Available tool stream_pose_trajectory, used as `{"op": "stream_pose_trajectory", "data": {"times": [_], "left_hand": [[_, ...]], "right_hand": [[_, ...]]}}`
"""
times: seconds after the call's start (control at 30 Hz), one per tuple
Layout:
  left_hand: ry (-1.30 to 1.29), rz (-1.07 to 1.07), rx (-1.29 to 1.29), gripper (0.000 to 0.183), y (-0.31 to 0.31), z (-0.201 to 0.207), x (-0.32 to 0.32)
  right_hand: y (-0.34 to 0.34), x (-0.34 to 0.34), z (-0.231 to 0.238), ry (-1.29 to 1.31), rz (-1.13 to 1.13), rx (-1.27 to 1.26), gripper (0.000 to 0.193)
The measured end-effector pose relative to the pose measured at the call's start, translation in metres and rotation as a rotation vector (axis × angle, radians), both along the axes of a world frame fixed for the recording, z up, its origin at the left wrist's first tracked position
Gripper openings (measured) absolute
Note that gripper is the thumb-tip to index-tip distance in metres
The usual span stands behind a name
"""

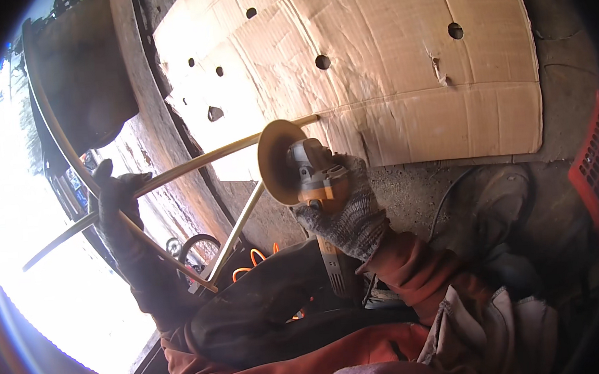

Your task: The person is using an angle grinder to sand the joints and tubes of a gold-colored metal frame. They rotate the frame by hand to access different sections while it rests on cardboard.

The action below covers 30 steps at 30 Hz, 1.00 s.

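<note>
My right hand (348, 218), in a grey knitted glove, is wrapped round an angle grinder (328, 185) with an orange-yellow and grey body. Its large brown disc (279, 162) faces left and overlaps a long straight metal bar (208, 157); whether it touches the bar I cannot tell. My left hand (118, 198), in a dark glove, is closed round the metalwork where this bar crosses a long curved metal rod (59, 130). Another pale bar (235, 231) slants down from near the disc towards the rod's lower end. My palm hides part of the crossing.
A large cardboard sheet (405, 112) with several round holes lies beyond the grinder. A wooden beam (146, 93) runs along its left side. An orange coiled hose (254, 258) lies by my dark-clothed leg (265, 302). A red plastic crate (591, 162) stands at right; a dark cable (444, 202) curves nearby.
</note>
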<state>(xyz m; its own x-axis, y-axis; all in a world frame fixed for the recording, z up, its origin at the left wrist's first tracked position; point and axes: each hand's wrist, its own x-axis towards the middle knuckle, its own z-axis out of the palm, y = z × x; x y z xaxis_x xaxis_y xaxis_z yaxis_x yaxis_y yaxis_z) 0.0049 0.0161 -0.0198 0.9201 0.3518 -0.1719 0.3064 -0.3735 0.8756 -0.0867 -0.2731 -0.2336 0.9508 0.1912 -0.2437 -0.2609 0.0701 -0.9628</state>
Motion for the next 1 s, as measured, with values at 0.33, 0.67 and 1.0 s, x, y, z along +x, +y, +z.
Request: {"op": "stream_pose_trajectory", "data": {"times": [0.33, 0.67, 1.0], "left_hand": [[0.052, -0.017, -0.235, 0.068, 0.012, -0.021, 0.017], [0.089, 0.043, -0.256, 0.061, 0.024, -0.023, 0.028], [0.147, 0.107, -0.215, 0.058, 0.023, -0.046, 0.049]], "right_hand": [[-0.003, 0.000, -0.003, 0.366, -0.011, 0.255, 0.075], [-0.002, 0.004, -0.012, 0.402, -0.025, 0.248, 0.077], [-0.002, -0.006, -0.009, 0.262, 0.001, 0.152, 0.076]]}}
